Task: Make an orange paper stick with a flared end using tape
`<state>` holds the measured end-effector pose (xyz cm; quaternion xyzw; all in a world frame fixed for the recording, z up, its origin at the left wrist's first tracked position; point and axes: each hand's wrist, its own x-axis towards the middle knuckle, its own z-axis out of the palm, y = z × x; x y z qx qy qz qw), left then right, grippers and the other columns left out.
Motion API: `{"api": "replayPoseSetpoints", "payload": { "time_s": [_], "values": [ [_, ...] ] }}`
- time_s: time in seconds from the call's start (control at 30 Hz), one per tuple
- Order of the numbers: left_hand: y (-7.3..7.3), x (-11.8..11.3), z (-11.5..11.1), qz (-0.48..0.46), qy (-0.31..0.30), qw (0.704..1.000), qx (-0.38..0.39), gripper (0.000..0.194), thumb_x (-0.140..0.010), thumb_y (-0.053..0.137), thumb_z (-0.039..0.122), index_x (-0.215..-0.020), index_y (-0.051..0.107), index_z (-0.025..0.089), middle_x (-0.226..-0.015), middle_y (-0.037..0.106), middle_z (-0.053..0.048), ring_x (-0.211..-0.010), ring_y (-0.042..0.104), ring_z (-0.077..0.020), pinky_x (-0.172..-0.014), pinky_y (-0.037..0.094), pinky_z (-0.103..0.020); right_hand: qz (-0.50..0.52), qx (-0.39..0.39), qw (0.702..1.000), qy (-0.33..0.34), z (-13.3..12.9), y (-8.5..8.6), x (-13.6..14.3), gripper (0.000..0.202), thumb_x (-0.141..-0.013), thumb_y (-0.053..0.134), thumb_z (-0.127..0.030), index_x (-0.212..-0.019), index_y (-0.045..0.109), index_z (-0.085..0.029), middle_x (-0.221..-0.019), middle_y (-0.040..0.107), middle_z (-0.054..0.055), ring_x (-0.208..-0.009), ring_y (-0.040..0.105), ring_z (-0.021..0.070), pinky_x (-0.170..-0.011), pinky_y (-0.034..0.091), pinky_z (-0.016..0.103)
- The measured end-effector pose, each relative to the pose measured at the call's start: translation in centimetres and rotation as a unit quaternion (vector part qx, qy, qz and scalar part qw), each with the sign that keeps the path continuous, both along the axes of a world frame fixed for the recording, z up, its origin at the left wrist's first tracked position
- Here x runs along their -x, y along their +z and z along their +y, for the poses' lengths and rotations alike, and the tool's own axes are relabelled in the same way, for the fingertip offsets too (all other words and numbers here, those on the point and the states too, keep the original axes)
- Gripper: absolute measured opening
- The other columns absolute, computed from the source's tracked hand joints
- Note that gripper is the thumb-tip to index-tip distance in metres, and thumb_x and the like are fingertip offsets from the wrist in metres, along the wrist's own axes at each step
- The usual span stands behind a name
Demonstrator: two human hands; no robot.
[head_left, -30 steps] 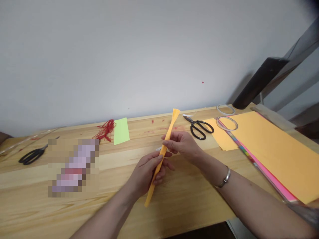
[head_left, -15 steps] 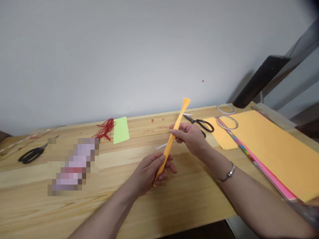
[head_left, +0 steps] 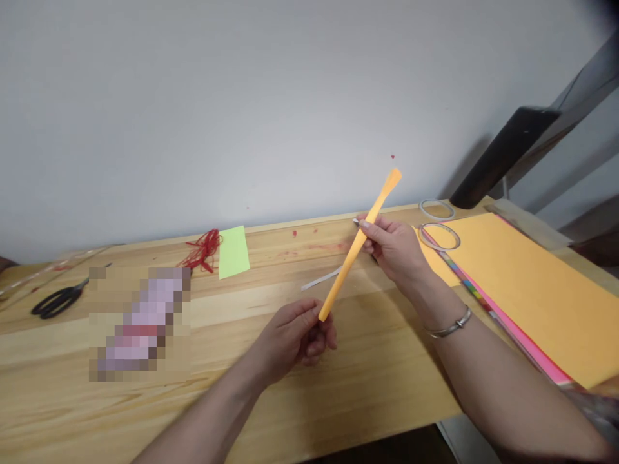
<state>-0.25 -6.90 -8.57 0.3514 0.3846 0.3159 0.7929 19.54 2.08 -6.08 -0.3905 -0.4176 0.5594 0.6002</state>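
Note:
A narrow folded strip of orange paper (head_left: 345, 267) slants up to the right above the table, its top end flared. My right hand (head_left: 393, 246) grips it above the middle, thumb in front and fingers behind. At the strip's lower end, my left hand (head_left: 298, 328) has its thumb and forefinger against the paper, the other fingers curled. Beneath the strip, a thin white strip (head_left: 322, 281) lies on the wooden table (head_left: 232, 348). Scissors beyond my right hand are almost wholly hidden by it.
Red yarn (head_left: 206, 250) and a light green sheet (head_left: 234, 252) lie at the back. Black-handled scissors (head_left: 58, 301) and a pixelated item (head_left: 149, 322) are on the left. Right are tape rolls (head_left: 439, 237), orange sheets (head_left: 527, 290) and a leaning black cylinder (head_left: 505, 158).
The orange strip has moved up and right with my right hand. Its lower end has slid out of my left palm to the fingertips. My right hand now covers the scissors behind it.

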Motion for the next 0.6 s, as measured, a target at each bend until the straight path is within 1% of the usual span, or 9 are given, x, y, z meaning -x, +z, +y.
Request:
{"api": "replayPoseSetpoints", "payload": {
  "time_s": [0.07, 0.13, 0.17, 0.2, 0.27, 0.4, 0.47, 0.6],
  "values": [
    [0.0, 0.0, 0.1, 0.012, 0.032, 0.999, -0.001, 0.029, -0.080, 0.060, 0.042, -0.082, 0.060, 0.013, -0.072, 0.067, -0.007, -0.046, 0.052, -0.0089, -0.041, 0.039, -0.020, 0.009, -0.002, 1.000, 0.008, 0.0, 0.0, 0.0, 0.031, -0.062, 0.076, -0.032, -0.083, 0.066, -0.012, -0.057, 0.049, -0.004, -0.049, 0.040, 0.0054, -0.045, 0.030, 0.022],
    [0.0, 0.0, 0.3, 0.014, 0.060, 0.998, 0.013, 0.037, -0.079, 0.060, 0.047, -0.091, 0.062, 0.012, -0.081, 0.069, -0.011, -0.060, 0.063, -0.0164, -0.054, 0.051, -0.030, 0.001, 0.007, 1.000, 0.025, -0.4, -0.1, 0.6, 0.031, -0.062, 0.076, -0.033, -0.083, 0.065, -0.012, -0.058, 0.051, -0.004, -0.049, 0.041, 0.0054, -0.046, 0.031, 0.022],
    [0.0, 0.0, 0.3, 0.012, 0.068, 0.997, 0.022, 0.041, -0.078, 0.060, 0.049, -0.094, 0.062, 0.011, -0.083, 0.069, -0.012, -0.067, 0.066, -0.0202, -0.061, 0.054, -0.035, -0.007, 0.014, 0.999, 0.035, -0.7, -0.2, 1.1, 0.031, -0.062, 0.076, -0.033, -0.083, 0.065, -0.013, -0.058, 0.052, -0.004, -0.048, 0.041, 0.0054, -0.046, 0.031, 0.022],
    [0.1, 0.0, 0.4, 0.009, 0.071, 0.997, 0.028, 0.044, -0.077, 0.060, 0.050, -0.096, 0.062, 0.011, -0.084, 0.070, -0.013, -0.072, 0.068, -0.0231, -0.065, 0.054, -0.038, -0.016, 0.021, 0.999, 0.048, -1.0, -0.4, 1.6, 0.032, -0.062, 0.076, -0.034, -0.083, 0.065, -0.013, -0.057, 0.052, -0.004, -0.048, 0.041, 0.0055, -0.046, 0.032, 0.022],
    [0.1, 0.0, 0.4, 0.005, 0.065, 0.998, 0.027, 0.044, -0.076, 0.064, 0.048, -0.098, 0.062, 0.011, -0.085, 0.070, -0.014, -0.076, 0.069, -0.0254, -0.069, 0.054, -0.039, -0.032, 0.028, 0.996, 0.074, -1.7, -0.9, 2.7, 0.032, -0.062, 0.075, -0.035, -0.083, 0.065, -0.013, -0.057, 0.053, -0.004, -0.047, 0.040, 0.0057, -0.046, 0.032, 0.023],
    [0.0, 0.1, 0.3, 0.007, 0.035, 0.999, 0.012, 0.033, -0.071, 0.072, 0.036, -0.092, 0.063, 0.011, -0.080, 0.071, -0.011, -0.070, 0.069, -0.0218, -0.069, 0.053, -0.036, -0.041, 0.021, 0.993, 0.111, -2.4, -1.6, 4.0, 0.031, -0.062, 0.074, -0.036, -0.084, 0.066, -0.015, -0.058, 0.055, -0.004, -0.048, 0.041, 0.0058, -0.046, 0.034, 0.022],
    [-0.2, 0.2, 0.4, 0.009, 0.025, 1.000, 0.012, 0.029, -0.071, 0.072, 0.034, -0.088, 0.065, 0.011, -0.079, 0.071, -0.011, -0.070, 0.069, -0.0208, -0.069, 0.054, -0.036, -0.043, 0.022, 0.992, 0.113, -2.5, -1.6, 4.0, 0.031, -0.061, 0.075, -0.035, -0.083, 0.066, -0.015, -0.058, 0.055, -0.004, -0.048, 0.040, 0.0059, -0.046, 0.034, 0.022],
    [-0.3, 0.4, 0.5, 0.007, 0.002, 1.000, 0.025, 0.027, -0.070, 0.073, 0.031, -0.086, 0.066, 0.010, -0.082, 0.072, -0.012, -0.074, 0.069, -0.0230, -0.074, 0.054, -0.041, -0.058, 0.025, 0.994, 0.088, -2.0, -1.3, 3.4, 0.031, -0.061, 0.075, -0.035, -0.082, 0.066, -0.014, -0.054, 0.052, -0.004, -0.048, 0.040, 0.0063, -0.045, 0.033, 0.023]
  ]
}}
